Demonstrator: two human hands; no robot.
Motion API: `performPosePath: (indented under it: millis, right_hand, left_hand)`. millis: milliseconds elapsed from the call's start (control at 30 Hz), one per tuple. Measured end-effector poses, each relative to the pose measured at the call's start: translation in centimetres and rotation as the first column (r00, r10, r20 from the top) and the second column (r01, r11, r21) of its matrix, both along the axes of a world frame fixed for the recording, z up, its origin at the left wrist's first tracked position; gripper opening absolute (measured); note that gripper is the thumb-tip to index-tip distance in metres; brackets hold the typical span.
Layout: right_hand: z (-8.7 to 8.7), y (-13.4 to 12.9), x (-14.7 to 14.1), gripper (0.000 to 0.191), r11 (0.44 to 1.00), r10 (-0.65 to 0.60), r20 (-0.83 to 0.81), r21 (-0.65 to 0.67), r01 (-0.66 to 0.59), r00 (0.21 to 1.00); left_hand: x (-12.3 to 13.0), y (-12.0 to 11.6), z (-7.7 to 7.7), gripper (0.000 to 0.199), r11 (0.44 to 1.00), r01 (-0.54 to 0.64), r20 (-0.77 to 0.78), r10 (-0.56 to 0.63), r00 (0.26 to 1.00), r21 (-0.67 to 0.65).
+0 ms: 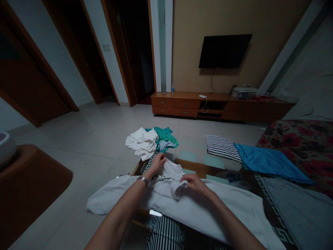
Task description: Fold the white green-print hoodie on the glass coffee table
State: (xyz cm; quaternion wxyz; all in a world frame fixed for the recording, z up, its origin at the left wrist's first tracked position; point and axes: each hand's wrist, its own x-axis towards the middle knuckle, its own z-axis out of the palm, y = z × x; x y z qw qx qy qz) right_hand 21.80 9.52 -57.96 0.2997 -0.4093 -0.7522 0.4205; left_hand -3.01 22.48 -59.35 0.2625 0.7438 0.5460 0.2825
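Note:
My left hand grips the upper edge of a white T-shirt with a black dotted print, and a bracelet circles that wrist. My right hand pinches a folded part of the same shirt near the print. The shirt lies spread across a glass-topped table, with its sides hanging past the table's near edge. Black-and-white striped fabric shows below the shirt. Beyond my hands, a crumpled white garment overlaps a teal garment.
To the right lie a striped cloth, a blue cloth and a grey cloth with a patterned border, beside a red floral couch or bed. A wooden TV cabinet stands against the far wall. A brown surface holding a white bowl sits at left.

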Motion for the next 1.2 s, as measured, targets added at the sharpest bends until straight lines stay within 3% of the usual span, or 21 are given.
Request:
performPosePath:
  millis: [133, 233, 333, 433, 533, 600, 667, 733, 767, 833, 900, 967, 1100, 1200]
  right_hand:
    - [-0.1, 1.5, -0.9, 0.021, 0.998, 0.035, -0.026, -0.055, -0.036, 0.999]
    - [-0.8, 3.9, -2.2, 0.022, 0.98, -0.177, 0.067, -0.082, 0.182, 0.982]
    - [-2.0, 6.3, -2.8, 0.02, 0.888, -0.415, 0.201, -0.122, 0.443, 0.887]
    - [-3.2, 7.4, -2.6, 0.025, 0.838, -0.474, 0.274, -0.15, 0.524, 0.837]
    - [-4.1, 7.4, -2.0, 0.023, 0.822, -0.487, 0.302, -0.158, 0.547, 0.82]
    - [-4.5, 7.3, -1.8, 0.022, 0.82, -0.486, 0.314, -0.16, 0.549, 0.816]
    - [-4.9, 7.3, -1.9, 0.024, 0.812, -0.49, 0.332, -0.162, 0.561, 0.806]
    - [-5.2, 7.5, -2.1, 0.026, 0.8, -0.5, 0.352, -0.162, 0.578, 0.791]
    - [-5.3, 7.6, -2.2, 0.027, 0.795, -0.504, 0.362, -0.161, 0.585, 0.784]
    - [-5.4, 7.7, -2.3, 0.028, 0.787, -0.507, 0.384, -0.158, 0.596, 0.771]
    - [-5.4, 7.8, -2.4, 0.027, 0.782, -0.505, 0.408, -0.155, 0.603, 0.76]
    - [-5.3, 7.8, -2.5, 0.027, 0.779, -0.499, 0.435, -0.154, 0.608, 0.75]
    - [-5.2, 7.8, -2.4, 0.022, 0.771, -0.497, 0.491, -0.128, 0.624, 0.715]
    - [-5.1, 7.5, -2.3, 0.024, 0.785, -0.492, 0.515, -0.087, 0.614, 0.702]
  left_hand:
    - [-0.2, -0.1, 0.1, 0.008, 0.998, 0.06, 0.089, -0.059, 0.994, -0.014]
    - [0.3, 0.3, 0.3, 0.015, 0.991, 0.125, 0.134, -0.118, 0.984, -0.042]
    - [0.4, 0.8, 0.9, 0.035, 0.991, 0.123, 0.159, -0.112, 0.981, -0.057]
    - [-1.5, 0.4, 1.9, 0.036, 0.994, 0.081, 0.158, -0.069, 0.985, -0.076]
    - [-4.8, -2.0, 2.6, 0.038, 0.977, 0.157, 0.148, -0.135, 0.98, -0.145]
    - [-6.7, -4.6, 2.6, 0.036, 0.942, 0.272, 0.126, -0.251, 0.96, -0.195]
    - [-7.9, -7.3, 2.1, 0.047, 0.909, 0.377, 0.041, -0.376, 0.926, -0.179]
    - [-8.2, -9.5, 1.2, 0.05, 0.909, 0.403, -0.082, -0.412, 0.907, -0.108]
    - [-8.1, -10.3, 0.8, 0.041, 0.929, 0.36, -0.124, -0.368, 0.921, -0.083]
    - [-7.8, -10.7, -0.1, 0.019, 0.983, 0.164, -0.148, -0.176, 0.973, -0.088]
    - [-7.6, -10.0, -0.9, 0.02, 0.99, -0.049, -0.155, 0.028, 0.988, -0.134]
    - [-7.9, -8.6, -1.4, 0.025, 0.968, -0.18, -0.188, 0.147, 0.971, -0.173]
    - [-8.7, -6.5, -1.8, 0.014, 0.937, -0.254, -0.28, 0.185, 0.942, -0.238]
    - [-9.0, -6.4, -1.5, 0.008, 0.934, -0.263, -0.344, 0.171, 0.923, -0.241]
